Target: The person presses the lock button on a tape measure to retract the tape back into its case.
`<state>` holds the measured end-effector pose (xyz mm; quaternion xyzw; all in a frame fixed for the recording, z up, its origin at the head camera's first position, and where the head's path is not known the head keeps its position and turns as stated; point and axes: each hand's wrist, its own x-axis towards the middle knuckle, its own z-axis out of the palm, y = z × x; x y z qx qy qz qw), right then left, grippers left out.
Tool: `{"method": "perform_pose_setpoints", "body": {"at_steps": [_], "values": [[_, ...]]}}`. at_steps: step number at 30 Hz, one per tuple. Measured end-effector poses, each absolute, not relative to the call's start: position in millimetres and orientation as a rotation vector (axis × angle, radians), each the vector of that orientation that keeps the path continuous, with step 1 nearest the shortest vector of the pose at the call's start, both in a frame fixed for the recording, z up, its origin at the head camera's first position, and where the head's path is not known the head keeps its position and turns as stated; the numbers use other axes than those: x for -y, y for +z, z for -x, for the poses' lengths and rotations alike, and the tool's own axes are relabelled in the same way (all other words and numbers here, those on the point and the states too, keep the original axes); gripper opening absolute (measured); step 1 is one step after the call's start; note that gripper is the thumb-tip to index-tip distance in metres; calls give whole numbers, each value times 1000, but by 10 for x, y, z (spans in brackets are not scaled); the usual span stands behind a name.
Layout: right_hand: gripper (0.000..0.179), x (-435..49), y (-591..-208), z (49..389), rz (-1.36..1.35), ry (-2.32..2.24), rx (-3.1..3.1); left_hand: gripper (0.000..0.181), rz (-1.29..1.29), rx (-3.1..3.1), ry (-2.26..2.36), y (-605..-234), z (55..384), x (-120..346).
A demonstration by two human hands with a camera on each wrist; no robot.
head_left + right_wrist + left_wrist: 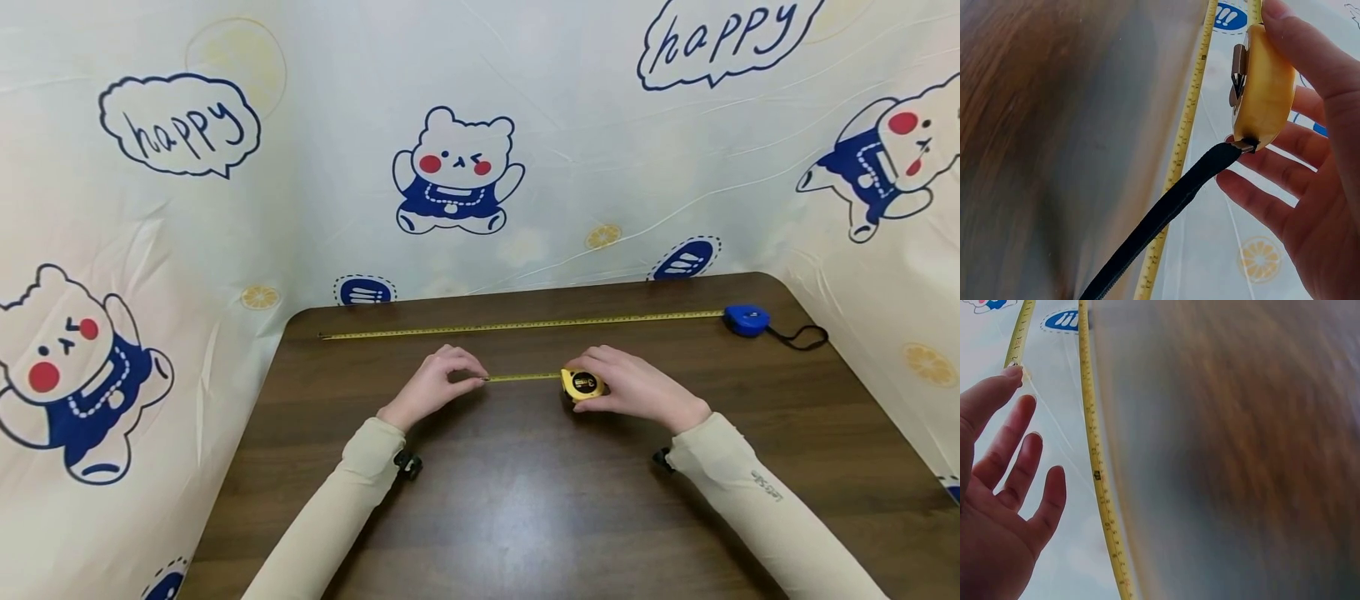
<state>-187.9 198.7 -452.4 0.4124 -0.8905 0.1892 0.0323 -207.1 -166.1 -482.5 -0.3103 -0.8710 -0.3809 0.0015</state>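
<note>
Between thumb and fingertip my left hand (438, 379) pinches the end of a yellow tape blade (525, 377). That short stretch runs across to a yellow tape measure (582, 384), gripped by my right hand (633, 387). In the right wrist view a black strap (1160, 219) hangs from the yellow case (1266, 94), and a metal clip sits on its side. The left wrist view shows the thumb on the blade's end (1016, 347), the other fingers spread. Behind both hands lies a second, long blade (480, 327), drawn out from a blue tape measure (746, 320).
A black wrist cord (802, 337) trails from the blue case on the right. The brown wooden table (495, 517) has rounded far corners. Cloth curtains (330, 183) printed with bears surround it at the back and sides.
</note>
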Motion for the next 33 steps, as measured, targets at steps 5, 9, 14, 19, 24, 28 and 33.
{"method": "perform_pose_setpoints", "body": {"at_steps": [5,9,14,19,24,28,33], "values": [[55,-1943,-4520,1881,-1274,574,2740,10,1026,2695,-1192,-4831,2060,1567],[55,-1896,-4510,1878,-1286,579,2716,10,1053,2683,-1182,-4836,2062,1491],[54,-1827,-4510,1869,-1296,584,2722,10,1059,2698,-1185,-4828,2058,1415],[54,-1767,-4513,1855,-1308,573,2726,8,1072,2700,-1176,-4821,2056,1351],[55,-1724,-4528,1844,-1332,551,2704,8,1072,2702,-1163,-4819,2050,1287],[55,-1698,-4525,1827,-1349,551,2693,8,1072,2708,-1157,-4822,2040,1245],[54,-1673,-4521,1814,-1359,566,2694,8,1087,2679,-1154,-4823,2030,1200]]}}
